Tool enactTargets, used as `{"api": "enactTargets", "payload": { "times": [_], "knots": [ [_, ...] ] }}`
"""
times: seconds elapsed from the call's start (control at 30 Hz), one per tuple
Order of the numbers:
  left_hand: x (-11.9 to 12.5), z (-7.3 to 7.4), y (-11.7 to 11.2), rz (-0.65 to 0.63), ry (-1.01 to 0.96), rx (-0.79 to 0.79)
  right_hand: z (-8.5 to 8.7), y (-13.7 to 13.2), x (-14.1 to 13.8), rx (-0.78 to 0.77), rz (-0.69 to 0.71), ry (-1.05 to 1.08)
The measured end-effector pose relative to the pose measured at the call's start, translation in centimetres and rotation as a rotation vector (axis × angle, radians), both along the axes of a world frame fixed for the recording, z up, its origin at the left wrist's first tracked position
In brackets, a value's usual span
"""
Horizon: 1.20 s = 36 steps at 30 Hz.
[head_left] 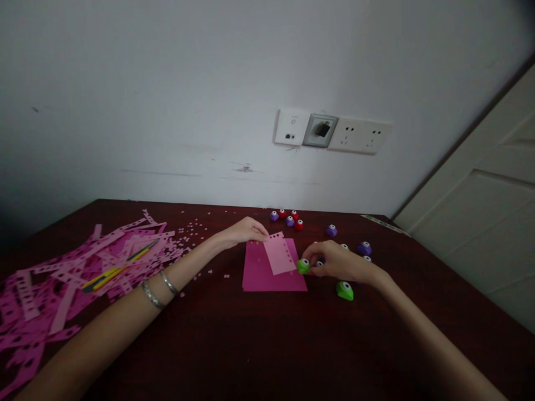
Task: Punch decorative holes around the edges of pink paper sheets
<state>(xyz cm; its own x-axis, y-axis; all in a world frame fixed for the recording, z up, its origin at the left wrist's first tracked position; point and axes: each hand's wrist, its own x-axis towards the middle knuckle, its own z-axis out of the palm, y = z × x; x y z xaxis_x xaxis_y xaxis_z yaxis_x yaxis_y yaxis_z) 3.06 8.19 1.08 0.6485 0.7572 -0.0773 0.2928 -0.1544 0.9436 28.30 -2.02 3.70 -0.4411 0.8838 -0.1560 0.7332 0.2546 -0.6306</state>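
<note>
My left hand (244,230) pinches the top corner of a light pink paper strip (279,254) with punched holes along its edge. The strip lies on a stack of darker pink paper (267,275) on the dark wooden table (259,345). My right hand (338,260) is closed around a green paper punch (303,265), set against the strip's right edge. A second green punch (345,290) sits just in front of my right wrist.
Several purple and red punches (290,218) stand at the table's back, more purple ones (363,248) behind my right hand. A heap of punched pink strips (62,278) with a yellow utility knife (106,274) covers the left side. Wall sockets (332,131) above; a door (493,206) at right.
</note>
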Motion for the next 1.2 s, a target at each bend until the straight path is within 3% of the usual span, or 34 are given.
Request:
{"api": "enactTargets", "payload": {
  "times": [0.27, 1.2],
  "knots": [
    [0.1, -1.1, 0.2, -0.044, 0.033, 0.004, -0.5, 0.2, -0.5, 0.013, 0.037, -0.029],
    [0.5, -1.6, -0.1, -0.027, 0.019, -0.038, -0.7, -0.1, -1.4, 0.001, 0.057, -0.057]
  ]
}}
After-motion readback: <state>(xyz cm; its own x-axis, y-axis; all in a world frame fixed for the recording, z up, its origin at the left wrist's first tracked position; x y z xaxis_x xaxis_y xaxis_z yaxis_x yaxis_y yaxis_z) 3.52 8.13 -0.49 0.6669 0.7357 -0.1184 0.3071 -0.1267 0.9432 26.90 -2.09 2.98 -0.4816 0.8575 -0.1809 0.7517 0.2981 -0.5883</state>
